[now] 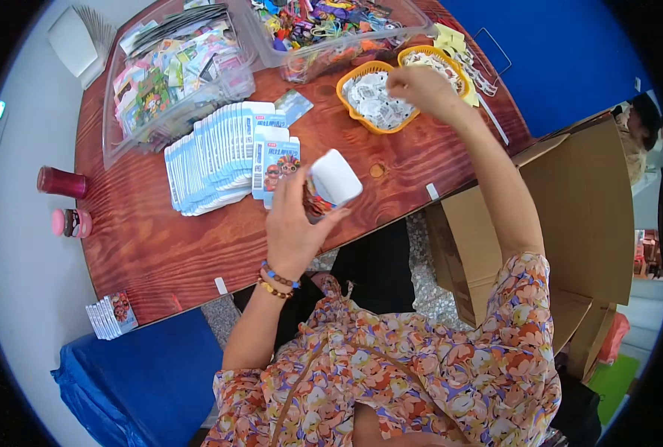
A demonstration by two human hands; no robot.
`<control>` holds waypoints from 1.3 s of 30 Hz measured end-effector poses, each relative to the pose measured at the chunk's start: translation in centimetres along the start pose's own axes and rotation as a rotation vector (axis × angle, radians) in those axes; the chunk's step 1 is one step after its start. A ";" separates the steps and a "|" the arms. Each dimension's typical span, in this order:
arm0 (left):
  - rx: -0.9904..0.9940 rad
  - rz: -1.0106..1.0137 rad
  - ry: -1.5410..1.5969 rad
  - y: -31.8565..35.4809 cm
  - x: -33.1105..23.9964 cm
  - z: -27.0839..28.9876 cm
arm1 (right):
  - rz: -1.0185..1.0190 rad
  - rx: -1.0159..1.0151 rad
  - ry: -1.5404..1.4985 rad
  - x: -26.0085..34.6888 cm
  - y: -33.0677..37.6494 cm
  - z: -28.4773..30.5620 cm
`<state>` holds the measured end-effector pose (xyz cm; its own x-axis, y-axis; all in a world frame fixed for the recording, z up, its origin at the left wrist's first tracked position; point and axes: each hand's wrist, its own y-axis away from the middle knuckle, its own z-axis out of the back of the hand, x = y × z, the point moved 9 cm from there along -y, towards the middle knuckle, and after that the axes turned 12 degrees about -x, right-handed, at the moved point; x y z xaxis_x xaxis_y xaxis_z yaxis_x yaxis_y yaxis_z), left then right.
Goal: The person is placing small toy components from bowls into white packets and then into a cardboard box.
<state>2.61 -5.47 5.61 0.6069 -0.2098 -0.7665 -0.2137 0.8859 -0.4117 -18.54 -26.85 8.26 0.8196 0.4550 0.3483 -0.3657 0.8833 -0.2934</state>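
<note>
My left hand (295, 227) is closed round a small carton (339, 177), its white flap raised and its coloured printed side partly behind my fingers. My right hand (427, 91) is over two yellow baskets at the far right, its fingers curled together in a pinch. Whatever is between those fingertips is too small to make out. Under it, the nearer yellow basket (355, 118) holds many small white printed packets. The other yellow basket (465, 83) holds white and brown pieces. Left of my left hand lies a fanned stack of flat blue-and-white cartons (210, 160).
Clear plastic bins of cards (173, 112) and colourful trinkets (346, 46) stand at the back. A dark red jar (63, 182) and pink container (72, 223) sit left. Several finished-looking boxes (114, 316) stand at the near-left corner. Large brown cardboard boxes (570, 201) stand right.
</note>
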 end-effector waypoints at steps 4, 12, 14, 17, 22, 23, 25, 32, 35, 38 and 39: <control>0.029 -0.045 -0.010 0.4 -0.6 -1.6 | 0.160 -0.009 0.088 1.6 0.3 -2.9; 0.055 -0.028 -0.026 0.2 0.2 -2.3 | 0.110 -0.029 0.020 -1.7 -1.3 -4.6; 0.051 -0.074 -0.039 -0.1 0.1 -2.4 | 0.139 -0.084 -0.017 -1.6 -1.1 -3.8; 0.072 -0.024 -0.039 -0.3 0.4 -2.7 | -0.148 0.056 -0.451 -2.8 -1.1 -3.4; 0.107 -0.001 -0.010 -0.6 0.4 -3.2 | -0.116 0.193 -0.119 -1.9 0.1 -4.0; 0.116 -0.002 -0.010 -0.5 0.4 -3.3 | 0.028 0.164 0.083 -1.1 0.1 -4.2; 0.112 -0.007 0.002 -0.4 0.3 -3.4 | 0.047 0.152 0.132 -0.9 0.3 -4.9; 0.101 0.009 -0.011 -0.2 0.5 -2.8 | -0.059 0.167 -0.157 -2.1 0.2 -4.6; 0.099 0.015 -0.001 -0.3 0.6 -2.7 | -0.161 0.191 -0.251 -2.8 0.2 -4.3; 0.105 -0.006 0.005 -0.4 0.5 -2.9 | -0.105 0.233 -0.044 -1.9 0.4 -4.7; 0.105 -0.006 0.005 -0.4 0.5 -3.0 | -0.019 0.239 0.139 -0.9 0.4 -4.9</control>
<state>0.72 -7.14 3.92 0.6043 -0.2167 -0.7667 -0.1288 0.9231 -0.3624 -17.30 -27.48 3.46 0.8740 0.4325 0.2217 -0.4295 0.9008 -0.0641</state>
